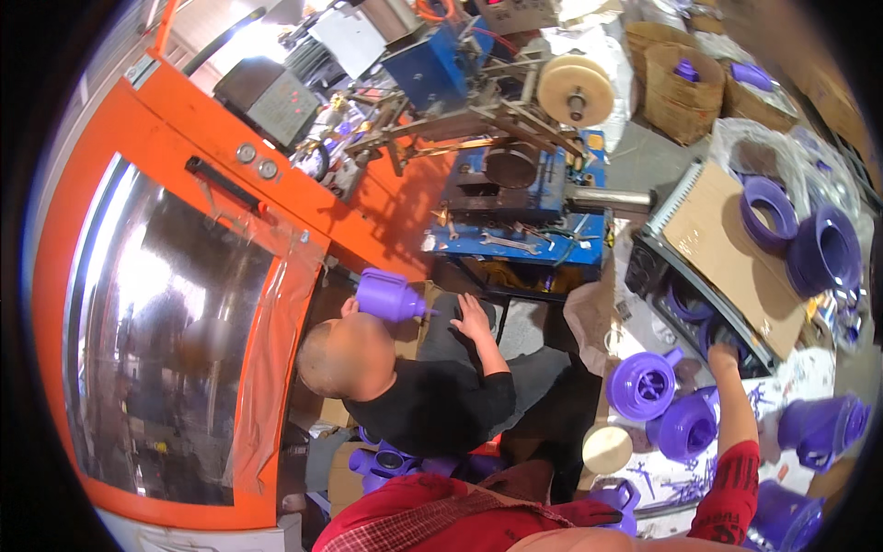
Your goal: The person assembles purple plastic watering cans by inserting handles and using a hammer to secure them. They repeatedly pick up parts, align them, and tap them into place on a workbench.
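My right arm, in a red sleeve, reaches up the right side, and my right hand (725,348) is inside the open front of a black crate (648,267). Its fingers are hidden in the dark there, next to purple ring-shaped plastic parts (685,299). I cannot tell whether it grips one. My left hand does not show. Below the crate, on a white work surface (662,478), sit a purple handled jug body (641,386) and another purple jug body (685,428). Small purple plastic pieces (699,483) lie scattered beside them.
A seated co-worker in a black shirt (432,405) holds a purple jug body (388,294). An orange machine (138,120) fills the left. A blue bench (515,244) carries wrenches. Cardboard (727,239) and large purple rings (823,248) top the crate. More purple jugs (821,428) stand right.
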A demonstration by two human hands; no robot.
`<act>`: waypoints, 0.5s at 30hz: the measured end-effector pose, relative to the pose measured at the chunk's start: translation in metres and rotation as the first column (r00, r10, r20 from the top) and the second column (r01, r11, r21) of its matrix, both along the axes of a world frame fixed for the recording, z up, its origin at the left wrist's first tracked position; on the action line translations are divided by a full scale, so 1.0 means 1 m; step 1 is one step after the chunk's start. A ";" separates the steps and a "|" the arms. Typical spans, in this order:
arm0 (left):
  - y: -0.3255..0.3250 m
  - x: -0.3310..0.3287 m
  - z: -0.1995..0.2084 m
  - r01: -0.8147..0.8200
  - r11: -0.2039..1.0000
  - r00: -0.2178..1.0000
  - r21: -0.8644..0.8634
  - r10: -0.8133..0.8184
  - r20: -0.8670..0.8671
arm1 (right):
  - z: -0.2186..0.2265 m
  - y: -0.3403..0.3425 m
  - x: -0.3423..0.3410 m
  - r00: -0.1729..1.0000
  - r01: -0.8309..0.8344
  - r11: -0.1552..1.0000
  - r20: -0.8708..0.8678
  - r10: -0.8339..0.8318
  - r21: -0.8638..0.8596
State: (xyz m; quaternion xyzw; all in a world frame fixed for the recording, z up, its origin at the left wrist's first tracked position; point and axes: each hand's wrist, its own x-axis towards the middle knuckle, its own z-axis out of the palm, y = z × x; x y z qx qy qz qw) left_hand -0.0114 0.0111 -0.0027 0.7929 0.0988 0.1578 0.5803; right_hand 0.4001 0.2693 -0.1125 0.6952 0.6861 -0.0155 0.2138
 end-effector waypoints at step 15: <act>0.020 -0.005 0.014 0.101 0.991 0.974 -0.083 -0.116 -0.196 | 0.100 -0.044 -0.027 0.987 0.088 0.928 -0.159 -0.031 0.363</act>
